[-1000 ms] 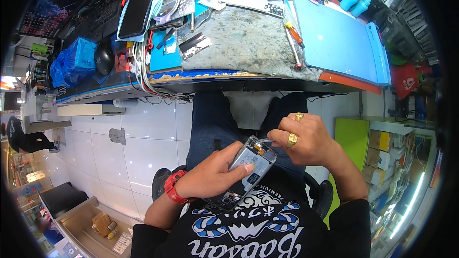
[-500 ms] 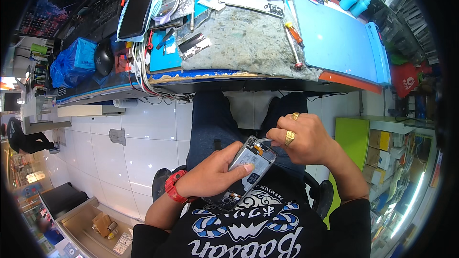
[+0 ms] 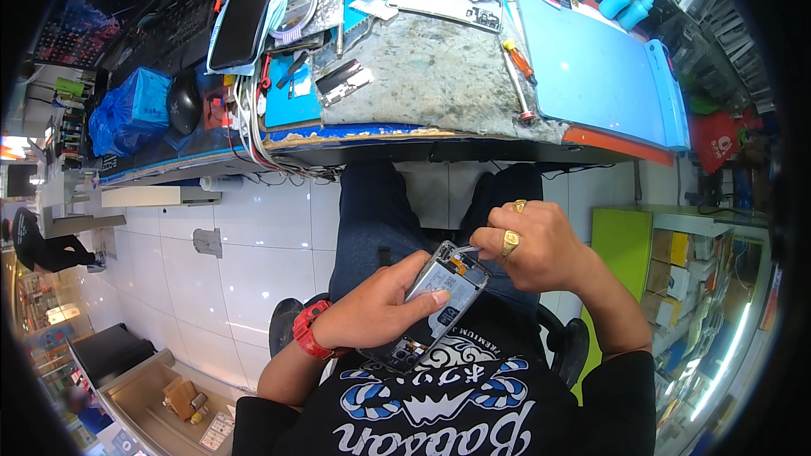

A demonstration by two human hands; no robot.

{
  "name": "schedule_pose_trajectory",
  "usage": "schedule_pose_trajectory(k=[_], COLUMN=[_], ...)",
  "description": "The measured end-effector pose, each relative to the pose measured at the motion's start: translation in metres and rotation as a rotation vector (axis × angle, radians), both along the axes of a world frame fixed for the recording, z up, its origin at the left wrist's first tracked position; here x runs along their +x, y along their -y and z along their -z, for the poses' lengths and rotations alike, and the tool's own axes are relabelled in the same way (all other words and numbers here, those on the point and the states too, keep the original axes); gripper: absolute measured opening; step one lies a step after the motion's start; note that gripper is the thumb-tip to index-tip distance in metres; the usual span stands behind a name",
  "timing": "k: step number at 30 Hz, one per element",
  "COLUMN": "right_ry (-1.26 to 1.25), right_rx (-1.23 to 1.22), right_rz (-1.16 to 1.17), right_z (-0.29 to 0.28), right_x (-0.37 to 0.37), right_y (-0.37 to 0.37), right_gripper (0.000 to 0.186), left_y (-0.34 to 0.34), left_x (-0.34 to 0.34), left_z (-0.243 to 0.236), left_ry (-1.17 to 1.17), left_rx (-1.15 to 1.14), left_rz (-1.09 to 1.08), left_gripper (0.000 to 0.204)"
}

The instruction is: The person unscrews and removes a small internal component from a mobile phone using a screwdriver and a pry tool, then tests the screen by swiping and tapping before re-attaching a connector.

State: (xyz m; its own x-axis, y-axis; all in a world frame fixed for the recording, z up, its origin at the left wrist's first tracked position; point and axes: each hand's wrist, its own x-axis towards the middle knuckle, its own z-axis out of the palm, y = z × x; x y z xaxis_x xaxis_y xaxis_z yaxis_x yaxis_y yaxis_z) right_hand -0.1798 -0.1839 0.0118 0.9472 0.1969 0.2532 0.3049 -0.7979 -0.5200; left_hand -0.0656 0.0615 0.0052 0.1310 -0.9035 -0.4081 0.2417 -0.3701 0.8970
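An opened phone (image 3: pixel 446 295) lies tilted over my lap, its back off, with a grey battery and bare inner parts showing. My left hand (image 3: pixel 379 302) is closed round its long sides, the thumb resting across the battery; a red watch is on that wrist. My right hand (image 3: pixel 532 247), wearing two gold rings, is pinched at the phone's upper right end. From its fingertips reach thin metal tweezers (image 3: pixel 466 250), touching or nearly touching the phone's top edge. Their tips are too small to make out.
Ahead stands a workbench with a stained grey mat (image 3: pixel 422 76), a blue pad (image 3: pixel 600 76), screwdrivers (image 3: pixel 519 62), a dark-screened phone (image 3: pixel 243 20) and a phone frame (image 3: pixel 443 5). Cables (image 3: pixel 249 122) hang over its edge. A green-sided display case (image 3: pixel 621 287) is at my right, a drawer (image 3: pixel 169 397) at lower left.
My right hand has shifted very slightly at the phone's upper end. My left hand and the phone stay almost still.
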Motion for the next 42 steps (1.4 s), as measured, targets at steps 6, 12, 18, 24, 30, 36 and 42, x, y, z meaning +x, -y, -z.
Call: schedule_pose_trajectory(k=[6, 12, 18, 24, 30, 36, 42], right_ry=[-0.03, -0.012, 0.052, 0.066, 0.194, 0.22, 0.129], right_rx=[0.053, 0.058, 0.051, 0.029, -0.046, -0.031, 0.039], right_rz=[0.003, 0.025, -0.002, 0.024, 0.005, -0.019, 0.066], right_z=[0.001, 0.002, 0.01, 0.016, 0.016, 0.013, 0.001], right_x=[-0.001, -0.003, -0.003, -0.004, -0.005, -0.002, -0.009], right_y=[0.0, -0.002, 0.001, -0.002, 0.0, 0.002, 0.005], right_gripper=[0.018, 0.018, 0.02, 0.021, 0.026, 0.029, 0.027], left_y=[-0.002, -0.001, -0.001, -0.001, -0.001, 0.0, -0.001], left_x=[-0.002, -0.001, -0.001, -0.001, -0.002, 0.0, 0.003], left_z=[0.007, 0.004, 0.004, 0.007, 0.007, 0.006, 0.0], left_ry=[0.01, 0.021, -0.006, 0.001, -0.028, 0.039, 0.065], left_rx=[-0.027, -0.006, -0.013, -0.034, -0.036, -0.035, -0.025], left_rz=[-0.009, 0.0, 0.003, -0.011, -0.023, 0.046, -0.032], left_gripper=[0.034, 0.035, 0.035, 0.034, 0.035, 0.035, 0.035])
